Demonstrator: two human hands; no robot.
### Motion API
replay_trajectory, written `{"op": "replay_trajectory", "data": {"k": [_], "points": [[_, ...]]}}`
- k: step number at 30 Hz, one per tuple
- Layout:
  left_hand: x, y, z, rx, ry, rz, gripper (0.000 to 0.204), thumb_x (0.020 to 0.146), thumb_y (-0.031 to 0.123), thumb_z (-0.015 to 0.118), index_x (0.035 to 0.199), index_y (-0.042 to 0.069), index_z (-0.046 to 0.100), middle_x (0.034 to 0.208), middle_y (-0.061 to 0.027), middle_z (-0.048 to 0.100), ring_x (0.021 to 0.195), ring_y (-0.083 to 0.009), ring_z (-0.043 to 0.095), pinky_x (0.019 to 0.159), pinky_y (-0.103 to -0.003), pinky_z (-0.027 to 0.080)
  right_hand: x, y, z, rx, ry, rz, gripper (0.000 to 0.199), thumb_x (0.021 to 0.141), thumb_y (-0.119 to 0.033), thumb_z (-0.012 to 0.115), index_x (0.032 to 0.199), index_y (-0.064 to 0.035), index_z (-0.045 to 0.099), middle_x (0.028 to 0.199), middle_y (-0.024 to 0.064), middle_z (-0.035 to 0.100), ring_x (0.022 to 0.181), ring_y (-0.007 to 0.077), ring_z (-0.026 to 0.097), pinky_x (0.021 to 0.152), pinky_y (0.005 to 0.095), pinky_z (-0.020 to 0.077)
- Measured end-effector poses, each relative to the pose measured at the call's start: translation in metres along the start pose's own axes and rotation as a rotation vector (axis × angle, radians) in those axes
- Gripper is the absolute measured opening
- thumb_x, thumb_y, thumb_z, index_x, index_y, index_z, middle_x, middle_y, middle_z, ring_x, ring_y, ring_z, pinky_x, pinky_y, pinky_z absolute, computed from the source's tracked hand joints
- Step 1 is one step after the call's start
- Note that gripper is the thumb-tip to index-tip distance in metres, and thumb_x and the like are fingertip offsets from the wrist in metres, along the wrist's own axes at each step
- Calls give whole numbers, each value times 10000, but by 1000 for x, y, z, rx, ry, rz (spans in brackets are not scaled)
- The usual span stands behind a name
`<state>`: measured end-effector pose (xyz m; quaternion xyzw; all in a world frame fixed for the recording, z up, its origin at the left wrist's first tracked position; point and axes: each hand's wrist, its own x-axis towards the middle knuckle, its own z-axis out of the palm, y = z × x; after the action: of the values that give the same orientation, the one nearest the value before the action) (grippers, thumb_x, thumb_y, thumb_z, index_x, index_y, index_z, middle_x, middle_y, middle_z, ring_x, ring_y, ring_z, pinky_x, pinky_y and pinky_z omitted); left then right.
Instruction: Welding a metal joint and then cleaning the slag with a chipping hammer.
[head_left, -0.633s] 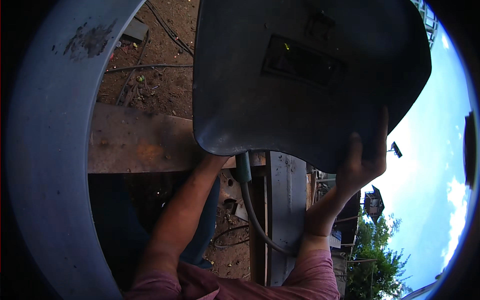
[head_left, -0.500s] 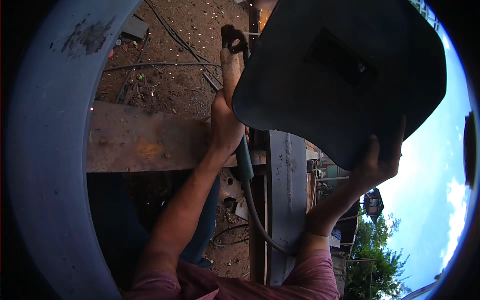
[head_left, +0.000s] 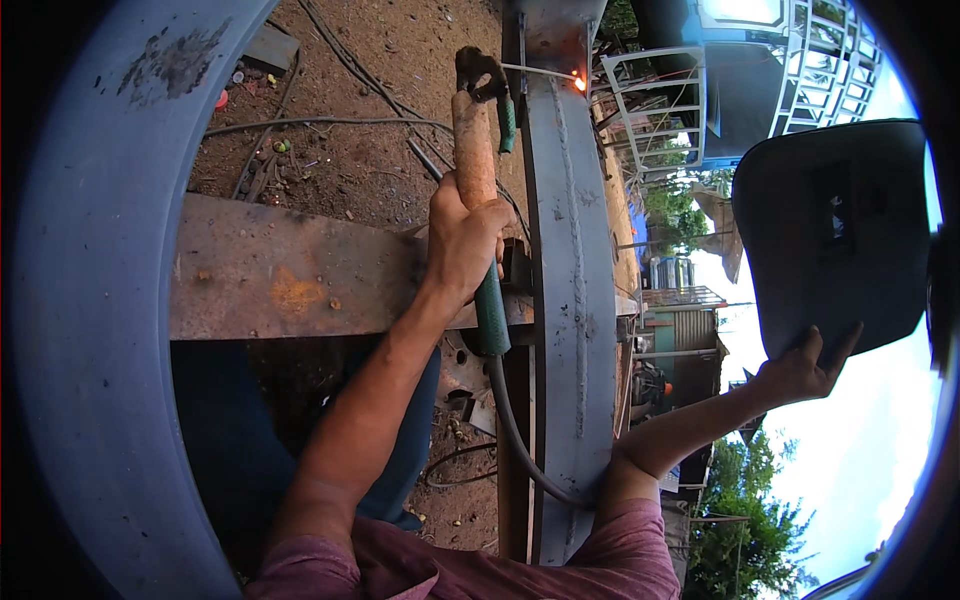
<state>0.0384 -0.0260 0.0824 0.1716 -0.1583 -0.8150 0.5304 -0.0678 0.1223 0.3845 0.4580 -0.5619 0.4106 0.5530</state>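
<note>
A: What are the hands doing, and how is this done well?

B: The left hand (head_left: 464, 235) wraps tightly around a tan-handled rod holder (head_left: 474, 140). A thin rod (head_left: 538, 69) runs rightward from its charred clamp (head_left: 478, 75) to a bright orange glow (head_left: 580, 83) at the far end of a long grey beam (head_left: 570, 300). I'd advise a steady wrist, a small, controlled gap at the rod's tip, and slack in the cable (head_left: 515, 440), which curves from the holder's green sleeve (head_left: 491, 318) toward the right elbow.

A: And the other hand?

B: The right hand (head_left: 805, 370) holds a dark face shield (head_left: 830, 240) by its lower edge, two digits lying on the near face; the rest of that grasp is hidden. The shield is out to the right, well apart from the glow, which shows uncovered. In my judgement, it belongs between eyes and glow whenever the tip is arcing.

A: Where does the holder lie in the grip?

B: It passes lengthwise through the left fist: clamp and rod beyond the knuckles, sleeve on the near side, by the wrist. The fist is over a rust-stained plate (head_left: 250, 280), left of the beam; whether it rests there, I can't tell.
</note>
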Motion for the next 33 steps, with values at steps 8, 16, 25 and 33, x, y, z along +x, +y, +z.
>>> {"op": "replay_trajectory", "data": {"k": [8, 16, 25, 33], "points": [[6, -11, 3, 55, -79, -27, 228, 771, 83, 624, 932, 13, 479, 671, -37, 514, 465, -118, 512, 405, -290, 453, -38, -39, 23, 49, -248, -149, 582, 759, -43, 603, 1334, -124, 625, 1322, 163, 621, 1136, 315, 642, 963, 447, 533], [-15, -44, -1, -462, 21, 155, 461, 860, 225, 736, 1148, -48, 503, 956, -121, 622, 838, -159, 649, 740, -302, 555, -73, -68, 33, 195, -448, -162, 599, 742, -53, 605, 1339, -98, 616, 1308, 144, 637, 1139, 275, 645, 986, 437, 503], [4, -12, 7, 60, 94, 167, 272, 739, 58, 606, 959, 19, 450, 690, -39, 521, 440, -95, 485, 365, -260, 419, -18, -22, 17, 74, -136, -10, 595, 730, -39, 619, 1321, -105, 635, 1325, 198, 600, 1111, 333, 635, 928, 437, 557], [1, -18, 7, 139, 54, 126, 313, 742, 80, 608, 1003, -37, 483, 764, -82, 539, 582, -156, 552, 530, -316, 497, 5, 10, 0, -11, -22, -11, 575, 711, -43, 612, 1283, -82, 659, 1334, 169, 604, 1105, 330, 635, 947, 432, 553]]}}
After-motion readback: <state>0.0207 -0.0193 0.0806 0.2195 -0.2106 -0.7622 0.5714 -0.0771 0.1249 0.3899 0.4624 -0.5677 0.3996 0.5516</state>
